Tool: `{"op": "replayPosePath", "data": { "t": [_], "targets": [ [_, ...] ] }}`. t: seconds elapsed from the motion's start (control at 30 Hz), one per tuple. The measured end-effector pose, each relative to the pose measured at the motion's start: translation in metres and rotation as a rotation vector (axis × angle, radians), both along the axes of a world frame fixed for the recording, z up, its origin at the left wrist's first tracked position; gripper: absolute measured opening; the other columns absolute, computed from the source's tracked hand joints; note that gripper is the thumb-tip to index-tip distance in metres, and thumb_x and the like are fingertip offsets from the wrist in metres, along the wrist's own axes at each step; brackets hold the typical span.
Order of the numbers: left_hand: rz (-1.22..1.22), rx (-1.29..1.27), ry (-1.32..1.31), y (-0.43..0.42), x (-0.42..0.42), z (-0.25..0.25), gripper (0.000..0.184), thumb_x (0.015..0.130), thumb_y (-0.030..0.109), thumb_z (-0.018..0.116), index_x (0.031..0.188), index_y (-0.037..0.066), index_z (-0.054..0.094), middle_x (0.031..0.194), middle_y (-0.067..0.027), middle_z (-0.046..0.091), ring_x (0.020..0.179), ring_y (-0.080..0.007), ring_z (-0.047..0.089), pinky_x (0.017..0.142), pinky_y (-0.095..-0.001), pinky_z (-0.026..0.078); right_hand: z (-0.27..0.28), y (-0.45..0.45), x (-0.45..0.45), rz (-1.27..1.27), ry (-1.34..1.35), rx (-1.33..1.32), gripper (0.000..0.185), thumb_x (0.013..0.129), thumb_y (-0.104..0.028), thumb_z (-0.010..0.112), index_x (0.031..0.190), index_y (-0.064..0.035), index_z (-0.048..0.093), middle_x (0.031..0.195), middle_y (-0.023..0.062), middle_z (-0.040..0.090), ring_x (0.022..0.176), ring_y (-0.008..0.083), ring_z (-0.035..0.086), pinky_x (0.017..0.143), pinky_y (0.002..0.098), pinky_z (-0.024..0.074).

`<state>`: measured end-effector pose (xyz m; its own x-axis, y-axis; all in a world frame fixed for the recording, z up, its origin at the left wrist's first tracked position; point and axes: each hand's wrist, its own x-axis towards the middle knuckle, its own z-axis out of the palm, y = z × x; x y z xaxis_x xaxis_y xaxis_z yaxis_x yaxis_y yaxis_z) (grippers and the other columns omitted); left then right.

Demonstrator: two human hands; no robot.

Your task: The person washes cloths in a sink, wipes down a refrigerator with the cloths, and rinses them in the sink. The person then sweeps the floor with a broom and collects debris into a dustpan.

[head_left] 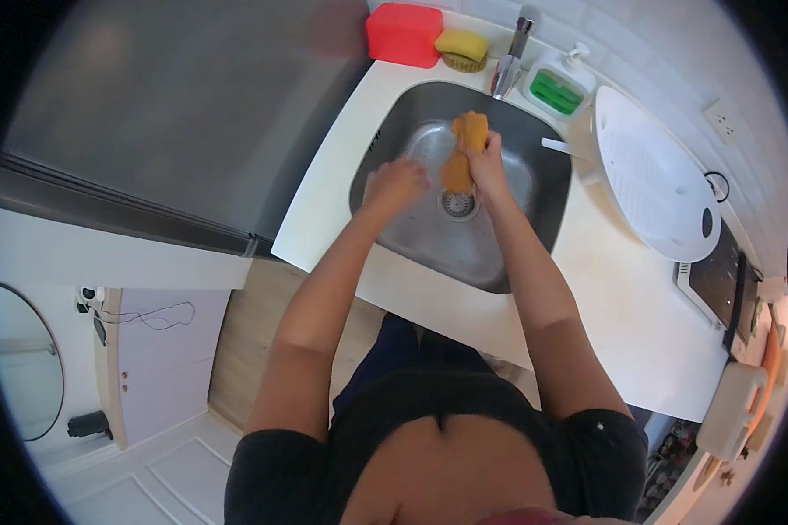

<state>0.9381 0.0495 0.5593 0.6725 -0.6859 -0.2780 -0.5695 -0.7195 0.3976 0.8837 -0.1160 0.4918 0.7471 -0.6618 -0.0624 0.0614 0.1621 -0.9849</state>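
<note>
My right hand (488,164) is closed on an orange-yellow cloth (458,171), which hangs bunched over the drain (458,204) of the steel sink (438,262). The top of the cloth pokes up past my thumb, and its lower end hangs loose. To the left, over the same basin, my left hand (397,184) is apart from the cloth. Motion smears its fingers, so I cannot make out whether they are spread or curled.
Behind the sink stand a red box (404,35), a yellow sponge (462,44), the faucet (512,61) and a soap dispenser (559,83) holding a green sponge. A white dish rack (648,166) leans on the right counter. The grey fridge (193,105) borders the left side.
</note>
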Motion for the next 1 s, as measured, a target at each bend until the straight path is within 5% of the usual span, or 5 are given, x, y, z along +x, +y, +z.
{"op": "replayPosePath", "data": {
  "t": [0.3, 0.47, 0.6, 0.73, 1.0],
  "targets": [
    [0.061, -0.497, 0.073, 0.044, 0.018, -0.013, 0.022, 0.082, 0.022, 0.056, 0.097, 0.007, 0.062, 0.109, -0.0118, 0.053, 0.103, -0.0258, 0.051, 0.087, -0.035, 0.041, -0.016, 0.004, 0.167, -0.372, 0.007, -0.111, 0.042, 0.079, -0.026, 0.062, 0.114, -0.0068, 0.051, 0.116, 0.0162, 0.029, 0.109, 0.0297, 0.031, 0.095, 0.0343, 0.0292],
    [0.161, -0.631, 0.167, 0.069, 0.043, -0.009, 0.021, 0.083, 0.019, 0.055, 0.096, 0.005, 0.062, 0.108, -0.0105, 0.053, 0.101, -0.0239, 0.052, 0.085, -0.0327, 0.041, -0.038, 0.061, 0.155, -0.002, 0.097, -0.741, 0.022, 0.081, -0.023, 0.059, 0.099, -0.0109, 0.063, 0.102, 0.0133, 0.042, 0.104, 0.0296, 0.036, 0.09, 0.0355, 0.0337],
    [0.223, -0.688, 0.161, 0.075, 0.065, -0.006, 0.017, 0.082, 0.021, 0.055, 0.089, 0.006, 0.06, 0.106, -0.0098, 0.052, 0.095, -0.0247, 0.055, 0.077, -0.0326, 0.045, -0.026, 0.105, 0.083, 0.42, -0.004, -0.63, 0.017, 0.077, -0.015, 0.06, 0.093, -0.0098, 0.065, 0.09, 0.0131, 0.048, 0.095, 0.0268, 0.044, 0.084, 0.0346, 0.0382],
    [0.17, -0.728, -0.069, 0.079, 0.074, 0.016, 0.015, 0.081, 0.013, 0.058, 0.093, 0.007, 0.06, 0.113, -0.011, 0.049, 0.105, -0.0239, 0.048, 0.083, -0.0329, 0.041, 0.029, 0.094, 0.088, 0.313, 0.079, -0.347, 0.017, 0.077, -0.014, 0.06, 0.093, -0.0104, 0.065, 0.087, 0.0131, 0.049, 0.09, 0.0271, 0.047, 0.084, 0.0338, 0.0385],
    [0.132, -0.73, -0.016, 0.099, 0.101, 0.021, 0.014, 0.08, 0.011, 0.058, 0.094, 0.009, 0.061, 0.12, -0.0086, 0.043, 0.104, -0.0211, 0.048, 0.082, -0.033, 0.041, -0.016, 0.012, 0.231, -0.063, 0.229, -1.412, 0.034, 0.081, -0.035, 0.051, 0.111, -0.021, 0.058, 0.118, 0.0101, 0.05, 0.103, 0.0327, 0.05, 0.086, 0.0443, 0.0416]
  ]
}}
